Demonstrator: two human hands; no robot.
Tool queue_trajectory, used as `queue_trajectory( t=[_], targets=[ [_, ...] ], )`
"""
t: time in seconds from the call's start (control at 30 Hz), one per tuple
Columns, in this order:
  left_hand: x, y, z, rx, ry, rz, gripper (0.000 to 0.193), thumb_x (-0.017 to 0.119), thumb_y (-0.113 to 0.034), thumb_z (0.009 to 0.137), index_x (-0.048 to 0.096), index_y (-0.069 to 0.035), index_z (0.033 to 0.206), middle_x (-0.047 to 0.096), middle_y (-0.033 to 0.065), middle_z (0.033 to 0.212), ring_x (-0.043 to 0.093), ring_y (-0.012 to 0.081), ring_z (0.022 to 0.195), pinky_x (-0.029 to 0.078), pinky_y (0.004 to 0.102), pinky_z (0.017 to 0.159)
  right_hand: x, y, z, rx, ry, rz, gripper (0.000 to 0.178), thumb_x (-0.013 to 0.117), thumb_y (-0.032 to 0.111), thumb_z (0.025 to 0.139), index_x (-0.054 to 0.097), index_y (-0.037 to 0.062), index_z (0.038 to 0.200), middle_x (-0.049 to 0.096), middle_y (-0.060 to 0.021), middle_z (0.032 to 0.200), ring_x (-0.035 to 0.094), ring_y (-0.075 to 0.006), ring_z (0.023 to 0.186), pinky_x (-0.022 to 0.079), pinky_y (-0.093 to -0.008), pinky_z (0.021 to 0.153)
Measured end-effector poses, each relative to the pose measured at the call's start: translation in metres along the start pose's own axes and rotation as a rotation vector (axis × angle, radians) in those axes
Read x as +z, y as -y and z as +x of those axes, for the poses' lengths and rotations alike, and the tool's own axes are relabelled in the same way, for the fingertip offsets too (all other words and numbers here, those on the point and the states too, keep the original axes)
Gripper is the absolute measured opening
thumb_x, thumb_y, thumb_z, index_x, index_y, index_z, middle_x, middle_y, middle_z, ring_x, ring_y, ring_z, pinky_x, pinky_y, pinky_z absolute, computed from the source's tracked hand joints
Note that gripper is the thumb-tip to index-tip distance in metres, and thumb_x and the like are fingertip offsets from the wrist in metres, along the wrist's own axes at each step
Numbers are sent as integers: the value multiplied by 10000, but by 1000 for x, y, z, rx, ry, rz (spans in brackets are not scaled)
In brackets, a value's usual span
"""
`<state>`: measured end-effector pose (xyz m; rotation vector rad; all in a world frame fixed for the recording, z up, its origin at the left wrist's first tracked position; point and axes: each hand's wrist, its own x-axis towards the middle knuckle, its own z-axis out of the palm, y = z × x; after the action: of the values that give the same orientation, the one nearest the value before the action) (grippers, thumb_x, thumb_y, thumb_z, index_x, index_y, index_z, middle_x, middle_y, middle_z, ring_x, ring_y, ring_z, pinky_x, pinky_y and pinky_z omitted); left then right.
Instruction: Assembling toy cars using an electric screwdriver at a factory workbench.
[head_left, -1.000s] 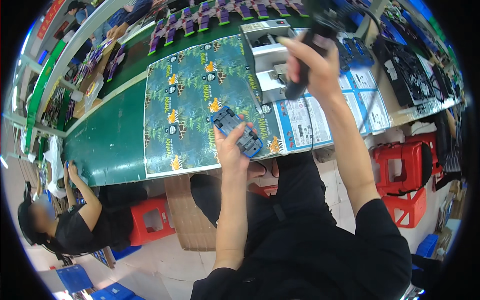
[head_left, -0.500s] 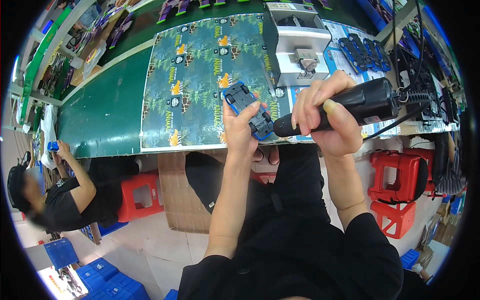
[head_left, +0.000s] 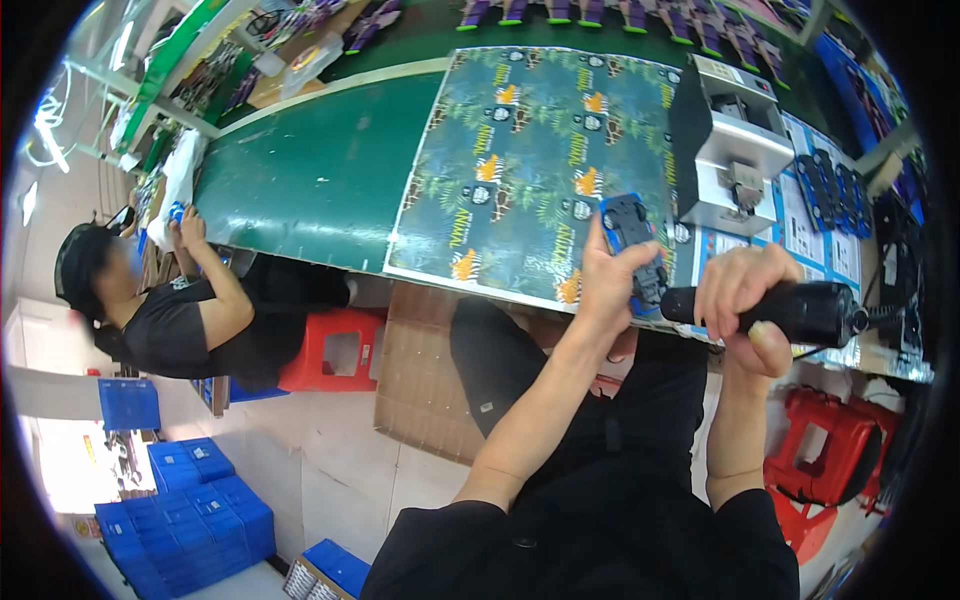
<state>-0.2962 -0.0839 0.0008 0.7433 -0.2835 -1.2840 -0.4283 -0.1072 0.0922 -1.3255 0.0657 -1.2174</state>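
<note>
The left hand (head_left: 606, 287) grips the toy car (head_left: 627, 224) underside-up over the patterned sheet (head_left: 540, 150) near its edge, seemingly to bare its base, while the right hand (head_left: 745, 300), apart, wraps the black corded tool (head_left: 818, 314), apparently steadying its nose beside the car, contact unclear.

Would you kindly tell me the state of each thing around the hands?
Left hand: gripping the blue toy car
Blue toy car: underside up
Right hand: wrapped around the black power screwdriver
Black power screwdriver: tip near the car; whether running, unclear
Silver bench machine: upright; power unclear
Other blue toy cars: lying together, right of the machine
Animal-print sheet: flat on the green table
</note>
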Motion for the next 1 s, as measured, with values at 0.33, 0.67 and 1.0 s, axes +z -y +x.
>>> queue_trajectory(
  t=[0.33, 0.67, 1.0],
  targets=[
    [-2, 0, 2, 22, -16, -14, 413, 673, 53, 796, 503, -50, 1158, 625, 90, 998, 672, 211, 798, 575, 353, 673, 3, 1, 0, -6, -27, 104, 299, 742, 169, 751, 485, 37, 829, 535, -62, 607, 508, -155, 468, 462, -284, 470],
    [-4, 2, -1, -8, 43, 19, 286, 682, -110, 857, 556, -45, 1105, 634, 64, 968, 668, 195, 805, 570, 338, 674, 6, 10, -10, 8, -90, 78, 304, 753, 171, 788, 490, 25, 829, 545, -84, 616, 532, -174, 502, 479, -310, 518],
    [-8, -29, 3, -88, 197, -192, 789, 272, -724, 946, 553, -37, 1214, 643, 110, 981, 654, 248, 815, 558, 405, 708, -86, 49, -40, -191, -321, -516, 126, 638, 52, 877, 528, -1, 908, 572, -91, 656, 550, -152, 544, 481, -291, 573]
  ],
)
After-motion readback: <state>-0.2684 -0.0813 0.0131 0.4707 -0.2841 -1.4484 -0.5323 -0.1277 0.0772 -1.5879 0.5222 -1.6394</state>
